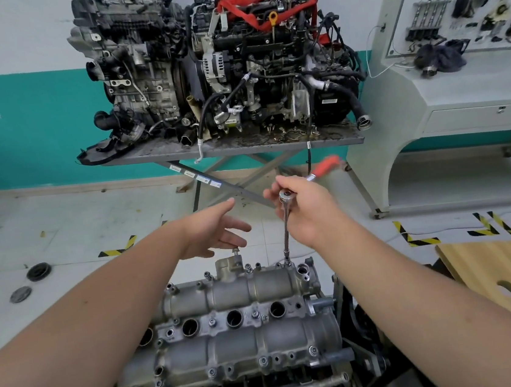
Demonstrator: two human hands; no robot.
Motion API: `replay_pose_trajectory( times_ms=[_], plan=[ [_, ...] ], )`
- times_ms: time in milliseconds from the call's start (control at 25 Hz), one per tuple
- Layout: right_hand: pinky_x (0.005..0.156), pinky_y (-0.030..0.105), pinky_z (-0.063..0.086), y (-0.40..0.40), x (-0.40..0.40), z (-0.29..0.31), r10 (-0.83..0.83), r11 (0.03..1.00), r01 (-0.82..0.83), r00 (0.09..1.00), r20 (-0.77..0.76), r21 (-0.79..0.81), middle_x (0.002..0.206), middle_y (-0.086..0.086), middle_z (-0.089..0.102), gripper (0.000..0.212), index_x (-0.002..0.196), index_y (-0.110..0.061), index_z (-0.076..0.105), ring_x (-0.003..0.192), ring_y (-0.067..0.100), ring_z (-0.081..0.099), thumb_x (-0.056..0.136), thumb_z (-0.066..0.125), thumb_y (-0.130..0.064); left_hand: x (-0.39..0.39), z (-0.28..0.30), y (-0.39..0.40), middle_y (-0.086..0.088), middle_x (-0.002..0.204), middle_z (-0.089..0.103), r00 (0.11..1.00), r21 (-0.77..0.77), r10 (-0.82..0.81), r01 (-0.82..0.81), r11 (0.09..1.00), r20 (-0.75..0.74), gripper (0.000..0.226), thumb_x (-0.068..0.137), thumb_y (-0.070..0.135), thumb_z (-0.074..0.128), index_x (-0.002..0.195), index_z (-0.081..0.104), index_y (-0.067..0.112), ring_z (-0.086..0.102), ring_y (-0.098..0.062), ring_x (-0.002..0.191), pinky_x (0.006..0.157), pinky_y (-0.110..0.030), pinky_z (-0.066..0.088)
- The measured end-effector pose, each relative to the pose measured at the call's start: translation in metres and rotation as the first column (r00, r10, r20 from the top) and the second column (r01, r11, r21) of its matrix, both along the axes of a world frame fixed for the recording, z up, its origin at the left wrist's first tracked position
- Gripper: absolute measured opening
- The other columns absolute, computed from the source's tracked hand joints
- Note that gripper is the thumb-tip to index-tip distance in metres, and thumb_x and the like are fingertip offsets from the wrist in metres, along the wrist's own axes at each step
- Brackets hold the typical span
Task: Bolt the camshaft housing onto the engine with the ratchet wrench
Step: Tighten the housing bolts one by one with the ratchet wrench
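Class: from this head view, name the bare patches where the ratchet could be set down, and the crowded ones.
Free: the wooden board right of the grey camshaft housing, and bare white floor tiles at left. Crowded: the grey metal table under two engines, and the housing's far edge, where both hands work.

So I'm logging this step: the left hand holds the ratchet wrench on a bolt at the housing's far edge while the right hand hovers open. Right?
Hands are swapped. The head view shows the right hand holding the ratchet wrench on a bolt at the far edge of the camshaft housing, while the left hand hovers open.
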State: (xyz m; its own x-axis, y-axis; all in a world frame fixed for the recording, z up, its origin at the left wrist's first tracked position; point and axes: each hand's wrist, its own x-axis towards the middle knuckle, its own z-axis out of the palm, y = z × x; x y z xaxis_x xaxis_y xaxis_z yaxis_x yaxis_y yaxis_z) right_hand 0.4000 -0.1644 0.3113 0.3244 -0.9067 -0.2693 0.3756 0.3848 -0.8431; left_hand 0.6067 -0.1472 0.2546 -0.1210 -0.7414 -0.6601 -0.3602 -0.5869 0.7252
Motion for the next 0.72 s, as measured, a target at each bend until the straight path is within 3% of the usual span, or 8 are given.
replay_pose_trajectory(
  times_ms=[80,200,280,360,400,560,640,720],
  plan=[
    [0.071,0.026,0.044,0.006,0.0,-0.018,-0.063,0.995,0.073,0.989,0.134,-0.072,0.077,-0.001,0.063,0.022,0.078,-0.019,0.054,0.079,0.017,0.064,0.099,0.059,-0.017,0.004,0.003,-0.001,0.002,0.117,0.073,0.999,0.027,-0.04,0.04,0.999,-0.001,0.077,0.092,0.077,0.008,0.125,0.062,0.034,0.054,-0.013,0.121,0.111,-0.056,0.014],
    [0.09,0.015,0.045,0.015,0.0,-0.04,-0.108,0.834,-0.049,0.962,-0.25,-0.549,0.123,-0.009,0.065,0.021,0.117,-0.041,0.066,0.114,-0.002,0.057,0.101,0.053,-0.04,0.007,0.005,-0.004,0.002,0.121,0.071,0.998,0.052,-0.068,0.068,0.996,-0.003,0.075,0.093,0.075,0.01,0.125,0.064,0.033,0.051,-0.016,0.127,0.112,-0.055,0.012],
    [0.101,0.018,0.043,0.014,0.001,-0.05,-0.383,0.456,-0.17,0.849,-0.365,-0.874,0.137,-0.001,0.059,0.03,0.13,-0.027,0.065,0.124,0.004,0.053,0.101,0.056,-0.028,0.007,0.006,-0.004,0.003,0.124,0.07,0.998,0.048,-0.066,0.065,0.997,0.007,0.073,0.094,0.073,0.012,0.123,0.065,0.032,0.05,-0.017,0.129,0.111,-0.054,0.014],
    [0.094,0.036,0.05,0.007,0.003,-0.052,-0.667,0.056,-0.341,0.687,-0.289,-0.939,0.133,0.013,0.063,0.031,0.12,-0.008,0.071,0.115,0.03,0.06,0.089,0.069,-0.005,0.005,0.006,-0.001,0.006,0.125,0.069,0.998,-0.004,-0.046,0.046,0.999,0.032,0.066,0.098,0.067,0.016,0.12,0.067,0.031,0.053,-0.014,0.127,0.11,-0.052,0.017],
    [0.084,0.04,0.052,0.003,0.003,-0.05,-0.738,-0.015,-0.426,0.615,-0.278,-0.905,0.126,0.015,0.066,0.035,0.115,-0.004,0.073,0.107,0.036,0.062,0.081,0.073,0.004,0.004,0.006,0.002,0.009,0.124,0.069,0.997,-0.053,-0.038,0.041,0.998,0.061,0.058,0.1,0.061,0.022,0.12,0.068,0.031,0.054,-0.012,0.125,0.11,-0.051,0.02],
    [0.063,0.035,0.045,-0.007,0.002,-0.032,-0.88,0.057,-0.682,0.311,-0.36,-0.729,0.087,0.007,0.066,0.028,0.099,-0.009,0.071,0.077,0.032,0.062,0.072,0.075,-0.004,-0.016,-0.004,0.012,0.005,0.139,0.058,0.933,-0.29,-0.17,0.267,0.919,0.318,0.042,0.1,0.027,0.052,0.142,0.049,0.029,0.053,-0.01,0.126,0.114,-0.041,0.035],
    [0.068,0.037,0.043,-0.006,0.003,-0.021,-0.873,0.201,-0.77,0.139,-0.468,-0.605,0.096,0.006,0.063,0.038,0.118,-0.014,0.063,0.085,0.031,0.061,0.091,0.059,-0.041,-0.037,-0.016,0.013,0.004,0.146,0.052,0.869,-0.273,-0.215,0.361,0.891,0.446,0.049,0.1,0.039,0.051,0.147,0.041,0.03,0.049,-0.013,0.13,0.117,-0.04,0.031],
    [0.073,0.04,0.041,-0.005,0.005,-0.008,-0.763,0.358,-0.823,0.014,-0.647,-0.44,0.111,0.007,0.061,0.06,0.136,-0.019,0.048,0.098,0.031,0.061,0.098,0.025,-0.059,-0.059,-0.028,0.012,0.014,0.141,0.055,0.777,-0.266,-0.175,0.405,0.875,0.605,0.053,0.096,0.065,0.035,0.143,0.044,0.042,0.047,-0.012,0.13,0.119,-0.054,0.004]
  ],
)
